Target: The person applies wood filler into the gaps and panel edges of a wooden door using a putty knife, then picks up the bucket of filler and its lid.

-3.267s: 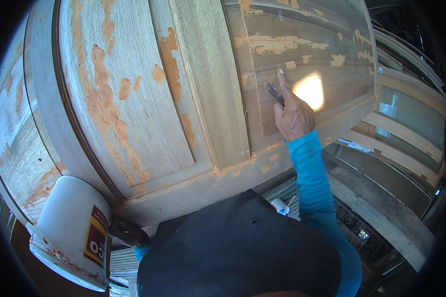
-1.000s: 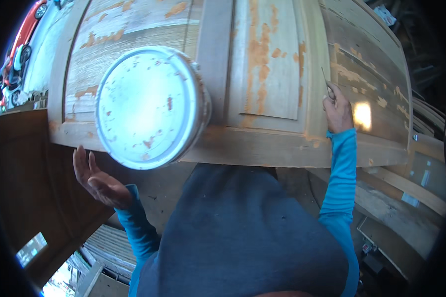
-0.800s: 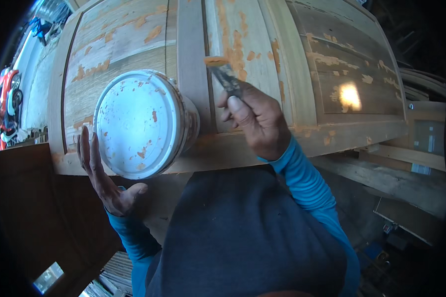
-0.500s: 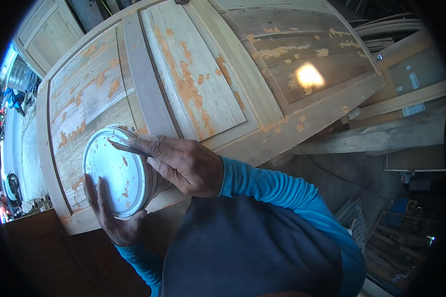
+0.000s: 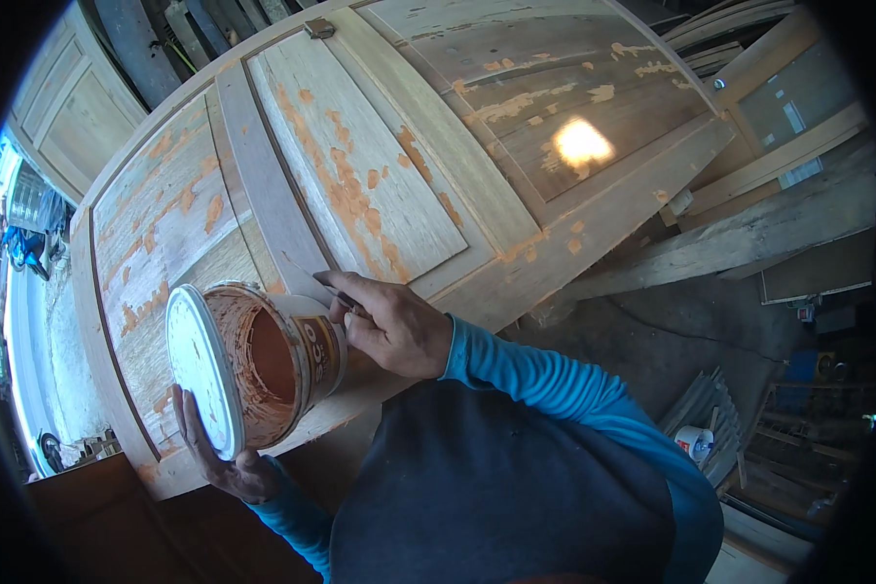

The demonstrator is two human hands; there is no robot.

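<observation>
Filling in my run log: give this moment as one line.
left hand: lifting lid off filler tub | right hand: holding putty knife | behind: patched wooden door

Long bright blue sleeves (image 5: 555, 380) reach to both wrists; a dark grey-blue top (image 5: 496, 487) covers the chest.

The tub (image 5: 263, 365) hides most of the left hand (image 5: 226, 465)

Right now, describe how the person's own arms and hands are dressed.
Both hands are bare, with no gloves: the left hand and the right hand. Each arm wears a close-fitting bright blue long sleeve reaching the wrist, creased along the right forearm. A dark grey garment covers the torso.
</observation>
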